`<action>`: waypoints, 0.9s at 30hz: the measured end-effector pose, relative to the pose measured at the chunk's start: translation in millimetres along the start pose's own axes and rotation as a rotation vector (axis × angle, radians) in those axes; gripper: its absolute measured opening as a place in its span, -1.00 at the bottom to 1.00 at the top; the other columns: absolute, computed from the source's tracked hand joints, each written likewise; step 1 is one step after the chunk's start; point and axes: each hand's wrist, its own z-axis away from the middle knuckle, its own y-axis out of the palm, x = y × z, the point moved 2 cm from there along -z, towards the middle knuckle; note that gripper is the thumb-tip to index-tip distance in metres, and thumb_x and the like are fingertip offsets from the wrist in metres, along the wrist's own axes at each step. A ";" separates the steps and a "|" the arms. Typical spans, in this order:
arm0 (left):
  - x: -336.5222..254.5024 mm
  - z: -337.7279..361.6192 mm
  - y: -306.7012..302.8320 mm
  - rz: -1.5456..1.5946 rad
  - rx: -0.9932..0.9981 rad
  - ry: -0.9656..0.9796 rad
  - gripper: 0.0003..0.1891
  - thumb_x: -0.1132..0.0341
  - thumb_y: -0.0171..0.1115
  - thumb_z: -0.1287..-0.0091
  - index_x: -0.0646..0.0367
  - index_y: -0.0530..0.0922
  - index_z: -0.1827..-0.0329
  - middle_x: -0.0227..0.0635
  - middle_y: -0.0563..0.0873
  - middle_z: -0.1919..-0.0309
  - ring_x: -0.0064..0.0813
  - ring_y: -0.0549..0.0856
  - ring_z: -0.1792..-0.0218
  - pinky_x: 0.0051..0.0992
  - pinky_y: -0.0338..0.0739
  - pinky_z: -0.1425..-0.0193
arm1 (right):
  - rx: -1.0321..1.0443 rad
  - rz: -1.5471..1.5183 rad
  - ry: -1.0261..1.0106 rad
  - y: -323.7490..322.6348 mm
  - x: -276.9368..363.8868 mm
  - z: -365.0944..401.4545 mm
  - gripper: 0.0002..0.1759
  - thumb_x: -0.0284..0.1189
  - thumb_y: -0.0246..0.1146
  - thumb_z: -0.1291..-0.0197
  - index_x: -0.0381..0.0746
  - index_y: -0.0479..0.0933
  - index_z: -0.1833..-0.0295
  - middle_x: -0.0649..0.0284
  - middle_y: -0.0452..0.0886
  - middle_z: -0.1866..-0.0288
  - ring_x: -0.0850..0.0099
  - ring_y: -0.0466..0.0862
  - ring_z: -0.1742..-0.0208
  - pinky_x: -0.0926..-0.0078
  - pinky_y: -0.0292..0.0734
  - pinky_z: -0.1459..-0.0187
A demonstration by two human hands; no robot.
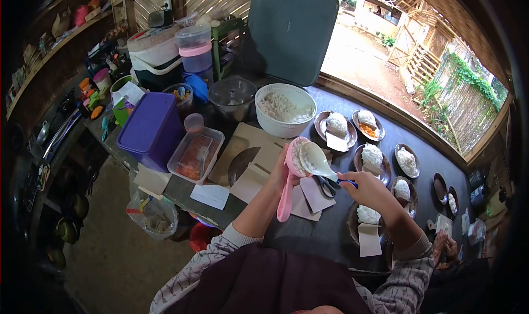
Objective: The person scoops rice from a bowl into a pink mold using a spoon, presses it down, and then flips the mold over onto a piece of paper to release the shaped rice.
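My left hand (278,173) is closed around a pink rice mold (285,201) with a long handle, its cup filled with white rice. In my right hand (366,190) is a rice paddle (315,157) with a pale head and a blue handle. The paddle's head lies over the rice at the mold's opening. Just beyond stands a white basket (284,131) of cooked rice. Below the mold lie folded brown cardboard pieces (308,199) and dark-handled scissors (327,188).
Several brown plates (329,138) with rice mounds stand right, some with cardboard pieces. At left are a purple-lidded container (151,124) and a clear tub (206,158) of orange food. Another person's hands (442,244) are at the far right. A dark lid (291,33) leans behind.
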 end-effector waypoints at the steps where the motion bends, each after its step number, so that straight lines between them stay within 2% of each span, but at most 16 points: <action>1: -0.6 1.5 4.2 0.001 -0.001 -0.002 -0.35 -0.30 -0.19 -0.31 0.08 0.42 -0.13 -0.20 0.68 0.36 -0.75 0.41 0.81 -0.85 0.18 0.88 | -0.043 -0.030 -0.056 4.0 -4.4 -2.9 -0.68 -0.30 0.18 -0.20 -0.14 0.56 -0.05 0.01 0.63 0.34 0.18 0.63 0.35 0.33 0.49 0.24; 2: -1.5 3.5 9.1 -0.017 -0.053 0.030 -0.35 -0.31 -0.18 -0.31 0.07 0.43 -0.12 -0.20 0.68 0.36 -0.75 0.42 0.80 -0.85 0.17 0.87 | -0.086 -0.061 -0.112 6.0 -7.1 -4.1 -0.68 -0.34 0.21 -0.19 -0.21 0.56 -0.04 0.01 0.62 0.41 0.27 0.62 0.43 0.39 0.47 0.28; 4: -4.7 4.8 10.1 -0.036 -0.105 0.062 -0.35 -0.31 -0.18 -0.30 0.07 0.44 -0.11 -0.20 0.68 0.36 -0.75 0.42 0.80 -0.86 0.17 0.87 | -0.046 -0.126 -0.110 4.1 -8.6 -6.9 -0.68 -0.31 0.20 -0.21 -0.16 0.57 -0.05 0.05 0.63 0.40 0.27 0.62 0.43 0.38 0.47 0.31; 6: -6.8 3.1 1.2 -0.008 0.013 0.038 -0.39 -0.27 -0.12 -0.31 0.07 0.44 -0.12 -0.23 0.65 0.27 -0.73 0.45 0.76 -0.84 0.27 0.85 | -0.006 -0.187 -0.110 -1.6 -13.2 -12.9 -0.68 -0.27 0.19 -0.22 -0.12 0.57 -0.05 0.08 0.64 0.39 0.26 0.62 0.44 0.38 0.47 0.34; 8: -4.6 -0.4 -4.1 0.026 0.008 0.030 -0.39 -0.27 -0.11 -0.31 0.06 0.44 -0.12 -0.22 0.65 0.25 -0.72 0.46 0.75 -0.83 0.28 0.84 | 0.180 -0.337 -0.009 -6.7 -25.0 -20.9 -0.70 -0.30 0.17 -0.27 -0.15 0.55 -0.06 0.33 0.49 0.58 0.56 0.43 0.59 0.54 0.32 0.50; 9: -3.7 -1.5 -4.9 0.061 0.003 0.022 -0.39 -0.27 -0.10 -0.31 0.06 0.44 -0.13 -0.21 0.65 0.23 -0.72 0.47 0.74 -0.83 0.29 0.84 | 0.180 -0.336 -0.012 -13.7 -22.5 -20.3 -0.70 -0.30 0.17 -0.27 -0.15 0.55 -0.06 0.33 0.49 0.58 0.56 0.43 0.59 0.54 0.32 0.50; 11: -1.6 -3.5 -4.1 0.072 -0.019 0.056 -0.39 -0.27 -0.10 -0.30 0.05 0.43 -0.13 -0.19 0.65 0.21 -0.71 0.47 0.74 -0.82 0.30 0.84 | 0.263 -0.527 0.108 -27.8 -17.1 -16.2 -0.72 -0.35 0.05 -0.36 -0.10 0.48 -0.14 0.54 0.23 0.66 0.76 0.16 0.68 0.71 0.02 0.67; 13: -2.5 -3.4 -3.3 0.082 -0.044 0.085 -0.39 -0.27 -0.10 -0.30 0.05 0.43 -0.14 -0.17 0.65 0.19 -0.70 0.46 0.74 -0.81 0.30 0.84 | 0.271 -0.579 0.045 -37.7 -17.6 -17.2 -0.72 -0.36 0.03 -0.37 -0.10 0.46 -0.14 0.55 0.20 0.65 0.75 0.13 0.69 0.72 0.00 0.68; 15: -3.7 -3.7 -2.6 0.141 -0.090 0.085 -0.38 -0.27 -0.11 -0.31 0.04 0.42 -0.16 -0.14 0.65 0.17 -0.70 0.44 0.76 -0.81 0.30 0.83 | 0.177 -0.418 0.072 -51.0 -11.5 -9.3 -0.71 -0.33 0.03 -0.37 -0.17 0.48 -0.12 0.48 0.27 0.59 0.72 0.24 0.58 0.66 0.16 0.56; 16: -3.5 -3.5 -4.3 0.140 -0.089 0.084 -0.38 -0.27 -0.11 -0.31 0.04 0.42 -0.16 -0.14 0.65 0.17 -0.70 0.44 0.76 -0.81 0.30 0.83 | 0.168 -0.306 0.014 -49.8 -15.0 -11.1 -0.71 -0.35 0.03 -0.37 -0.13 0.46 -0.13 0.41 0.41 0.56 0.67 0.31 0.63 0.66 0.19 0.61; 17: -3.3 -3.9 -6.7 0.141 -0.048 0.065 -0.38 -0.27 -0.11 -0.31 0.04 0.41 -0.17 -0.13 0.65 0.17 -0.72 0.43 0.76 -0.82 0.30 0.83 | 0.165 -0.307 0.015 -43.8 -18.8 -12.9 -0.71 -0.35 0.03 -0.37 -0.13 0.46 -0.13 0.41 0.41 0.56 0.67 0.31 0.63 0.66 0.19 0.61; 19: -3.1 -3.3 -5.9 0.142 -0.005 0.044 -0.37 -0.28 -0.12 -0.31 0.04 0.40 -0.18 -0.11 0.65 0.17 -0.73 0.42 0.76 -0.83 0.29 0.83 | 0.026 -0.092 -0.239 -38.0 -10.0 -10.5 -0.69 -0.34 0.03 -0.35 -0.18 0.45 -0.14 0.23 0.58 0.38 0.53 0.52 0.39 0.51 0.42 0.34; 20: -3.0 -2.8 -4.5 0.137 0.022 0.045 -0.36 -0.28 -0.14 -0.31 0.04 0.39 -0.20 -0.09 0.65 0.18 -0.74 0.41 0.77 -0.84 0.29 0.82 | 0.111 -0.097 -0.114 -38.1 -6.0 -8.2 -0.68 -0.33 0.04 -0.34 -0.20 0.45 -0.14 0.07 0.62 0.18 0.36 0.59 0.15 0.40 0.44 0.09; 21: -3.4 -2.1 -2.7 0.131 0.048 0.047 -0.36 -0.28 -0.16 -0.32 0.04 0.38 -0.21 -0.06 0.65 0.19 -0.75 0.40 0.78 -0.85 0.30 0.82 | 0.110 -0.097 -0.113 -33.9 -3.6 -10.0 -0.68 -0.33 0.04 -0.34 -0.20 0.45 -0.14 0.07 0.62 0.18 0.36 0.59 0.15 0.40 0.44 0.09; 23: -3.0 -1.3 -1.2 0.128 0.059 0.046 -0.35 -0.28 -0.18 -0.32 0.04 0.37 -0.23 -0.04 0.65 0.20 -0.76 0.39 0.79 -0.85 0.29 0.82 | 0.068 -0.027 -0.112 -23.3 -2.5 -14.1 -0.70 -0.29 0.03 -0.31 -0.13 0.49 -0.08 -0.02 0.63 0.30 0.04 0.63 0.24 0.19 0.47 0.20; 27: -3.6 -3.6 -4.6 0.120 0.126 0.048 -0.36 -0.27 -0.20 -0.34 0.03 0.34 -0.26 -0.02 0.64 0.21 -0.77 0.38 0.81 -0.87 0.29 0.82 | -0.008 0.014 -0.117 -16.7 18.6 -12.7 -0.69 -0.26 0.05 -0.30 -0.09 0.47 -0.09 -0.04 0.61 0.37 0.04 0.63 0.28 0.19 0.47 0.21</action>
